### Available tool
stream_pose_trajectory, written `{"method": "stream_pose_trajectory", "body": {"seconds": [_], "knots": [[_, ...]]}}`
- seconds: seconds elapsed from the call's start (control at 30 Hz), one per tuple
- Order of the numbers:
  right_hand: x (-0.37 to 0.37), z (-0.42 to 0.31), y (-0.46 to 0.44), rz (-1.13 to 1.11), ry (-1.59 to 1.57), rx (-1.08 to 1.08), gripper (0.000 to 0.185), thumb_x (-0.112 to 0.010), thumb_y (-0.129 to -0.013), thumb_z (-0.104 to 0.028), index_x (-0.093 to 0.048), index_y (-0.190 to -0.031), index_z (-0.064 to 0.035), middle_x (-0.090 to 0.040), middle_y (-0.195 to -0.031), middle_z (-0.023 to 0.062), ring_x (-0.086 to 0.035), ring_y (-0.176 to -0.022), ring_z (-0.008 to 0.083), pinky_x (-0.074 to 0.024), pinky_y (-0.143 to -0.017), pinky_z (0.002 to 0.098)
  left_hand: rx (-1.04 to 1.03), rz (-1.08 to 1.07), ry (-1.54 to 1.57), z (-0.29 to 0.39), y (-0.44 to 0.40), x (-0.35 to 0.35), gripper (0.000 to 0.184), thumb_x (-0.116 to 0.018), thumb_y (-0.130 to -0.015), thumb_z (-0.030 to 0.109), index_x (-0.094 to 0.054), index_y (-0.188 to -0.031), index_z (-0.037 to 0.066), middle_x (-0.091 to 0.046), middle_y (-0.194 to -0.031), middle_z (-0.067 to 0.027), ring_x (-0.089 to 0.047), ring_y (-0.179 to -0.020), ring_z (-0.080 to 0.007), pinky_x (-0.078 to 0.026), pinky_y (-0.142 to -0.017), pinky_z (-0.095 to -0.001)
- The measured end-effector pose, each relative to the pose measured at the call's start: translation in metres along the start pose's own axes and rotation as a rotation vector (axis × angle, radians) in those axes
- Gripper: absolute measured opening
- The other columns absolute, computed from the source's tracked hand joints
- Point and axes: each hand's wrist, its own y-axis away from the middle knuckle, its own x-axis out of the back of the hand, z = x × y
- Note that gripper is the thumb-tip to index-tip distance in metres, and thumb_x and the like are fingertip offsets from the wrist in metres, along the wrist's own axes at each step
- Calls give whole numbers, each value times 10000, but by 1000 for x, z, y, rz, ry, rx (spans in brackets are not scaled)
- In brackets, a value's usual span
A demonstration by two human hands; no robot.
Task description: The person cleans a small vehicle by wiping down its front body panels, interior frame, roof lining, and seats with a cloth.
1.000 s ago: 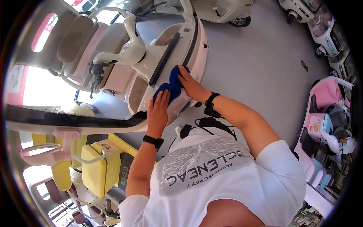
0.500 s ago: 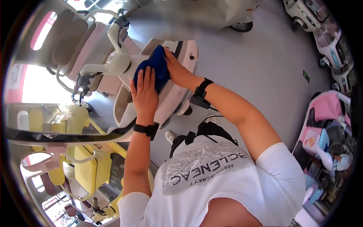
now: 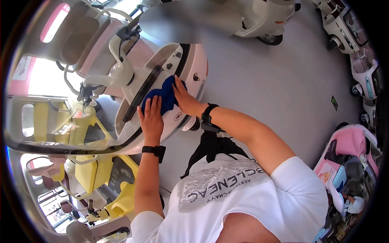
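A bunched blue cloth (image 3: 163,97) lies against the pale pink and cream front of a small vehicle, below a long dark strip (image 3: 142,94) on its dashboard. My left hand (image 3: 152,123) rests on the cloth's near left side, fingers stretched out flat over it. At the cloth's right side, my right hand (image 3: 187,100) has its fingers closed on the fabric; its thumb is hidden. Just below the hands, a round logo (image 3: 178,116) shows on the front panel. Cream handlebars (image 3: 115,69) rise beyond the dashboard.
Brown seats (image 3: 77,42) are behind the handlebars. A dark-edged frame (image 3: 77,150) curves along the left, with yellow vehicles (image 3: 91,172) beyond it. A cream scooter (image 3: 265,18) stands ahead, and a pink vehicle (image 3: 348,141) at right. A blurred grey shape hides the top middle.
Both hands and the cloth have moved down the front panel, toward my body. The dark dashboard strip they covered is now exposed, and the view has shifted slightly.
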Motion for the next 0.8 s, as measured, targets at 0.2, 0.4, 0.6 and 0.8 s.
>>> {"method": "stream_pose_trajectory", "body": {"seconds": [0.2,0.4,0.6,0.8], "knots": [[73,25,-60,143,66,105,849,-553,-766,135,-97,-1481,99,10,-1549,321,-53,-1460,445,-159,-1207,426,34,90,-19,27,-104,21,628,-563,-769,85,-506,-1392,134,-427,-1482,8,-326,-1408,-207,-183,-1150,-506],[99,61,-79,73,14,121,852,-553,-768,138,-126,-1498,35,14,-1559,307,-107,-1449,453,-197,-1200,417,92,52,-20,59,-151,-1,547,-540,-818,124,-521,-1363,81,-420,-1490,-13,-298,-1420,-207,-184,-1148,-465],[129,102,-56,-220,13,93,753,-477,-827,121,-122,-1488,51,10,-1561,300,-106,-1448,455,-205,-1195,430,1,-49,-2,78,-145,-32,465,-495,-879,143,-551,-1339,108,-441,-1474,14,-287,-1422,-167,-171,-1149,-391],[129,112,-66,-153,140,220,782,-617,-808,13,-191,-1460,88,-67,-1548,318,-191,-1430,458,-268,-1170,450,-6,-42,1,78,-143,-34,460,-499,-862,103,-569,-1317,92,-473,-1444,-1,-315,-1413,-165,-140,-1159,-414]]}}
